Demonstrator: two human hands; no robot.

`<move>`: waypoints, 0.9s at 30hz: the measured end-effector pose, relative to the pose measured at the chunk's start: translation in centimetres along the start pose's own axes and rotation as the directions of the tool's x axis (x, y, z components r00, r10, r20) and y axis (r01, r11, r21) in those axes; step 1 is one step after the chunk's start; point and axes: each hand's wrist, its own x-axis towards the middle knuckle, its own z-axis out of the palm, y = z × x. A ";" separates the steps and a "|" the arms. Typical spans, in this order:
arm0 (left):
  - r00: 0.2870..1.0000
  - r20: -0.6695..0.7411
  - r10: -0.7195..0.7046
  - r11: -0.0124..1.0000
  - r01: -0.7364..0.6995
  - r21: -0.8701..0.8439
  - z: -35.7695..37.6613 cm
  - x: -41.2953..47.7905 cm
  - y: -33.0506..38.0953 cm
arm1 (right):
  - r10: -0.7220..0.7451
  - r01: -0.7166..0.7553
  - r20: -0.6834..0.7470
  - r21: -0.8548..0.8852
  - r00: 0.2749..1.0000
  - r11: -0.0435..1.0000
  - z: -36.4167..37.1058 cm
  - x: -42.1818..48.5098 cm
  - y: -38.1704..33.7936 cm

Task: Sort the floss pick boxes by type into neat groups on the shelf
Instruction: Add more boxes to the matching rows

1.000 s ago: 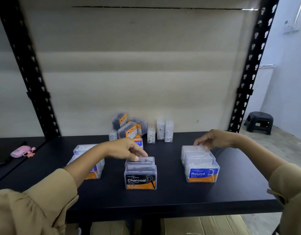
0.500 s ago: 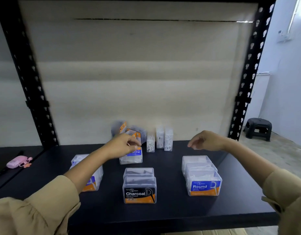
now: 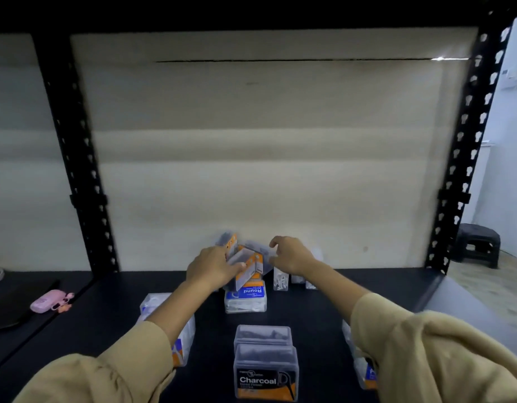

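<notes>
A loose pile of floss pick boxes [image 3: 252, 251] lies at the back middle of the black shelf [image 3: 382, 289]. My left hand [image 3: 213, 269] grips a clear box with an orange label [image 3: 247, 269] from that pile. My right hand [image 3: 292, 255] curls its thumb and fingers round the right end of a dark box [image 3: 258, 248] on top of the pile. A "Round" box [image 3: 245, 298] lies just in front, label upside down. Two "Charcoal" boxes [image 3: 266, 370] stand one behind the other at the front middle. Groups of clear boxes sit at the left [image 3: 155, 306] and right [image 3: 364, 373], partly hidden by my arms.
Small upright clear boxes [image 3: 280, 279] stand right of the pile. A pink gadget [image 3: 47, 301] lies on the neighbouring shelf at left. Black perforated posts [image 3: 77, 170] [image 3: 455, 170] frame the bay. A black stool [image 3: 478, 245] stands on the floor at right.
Both hands moved back from the front groups to the pile. My left hand took hold of an orange-labelled box; my right hand swung left onto the pile. The camera moved closer.
</notes>
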 end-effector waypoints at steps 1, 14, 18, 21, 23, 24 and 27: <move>1.000 0.007 -0.004 1.000 0.004 0.003 0.1 0.0 0.1 | 0.012 -0.012 0.001 -0.003 1.000 1.000 0.5 0.5 -0.4; 0.999 0.038 -0.006 0.994 0.010 -0.109 -0.8 0.2 -1.3 | 0.139 -0.131 -0.064 0.116 0.988 0.985 2.0 2.6 -1.9; 0.998 0.055 0.020 0.986 -0.010 -0.165 -1.4 -0.5 -1.8 | 0.105 -0.085 -0.120 0.159 0.987 0.984 0.6 1.2 -1.8; 0.996 0.047 0.070 0.982 -0.061 -0.177 -1.5 -1.3 -2.3 | 0.048 -0.027 -0.150 0.137 0.988 0.990 -1.1 -0.6 -1.1; 0.993 0.034 0.111 0.981 -0.104 -0.164 -1.5 -1.9 -2.5 | 0.010 0.008 -0.169 0.101 0.986 0.995 -2.1 -2.0 -0.1; 0.991 0.023 0.130 0.980 -0.125 -0.156 -1.5 -2.1 -2.5 | -0.008 0.022 -0.184 0.077 0.983 0.997 -2.5 -2.8 0.5; 0.985 -0.013 0.171 0.976 -0.171 -0.136 -1.2 -2.5 -2.5 | -0.021 0.022 -0.183 0.004 0.983 1.000 -3.6 -4.7 2.7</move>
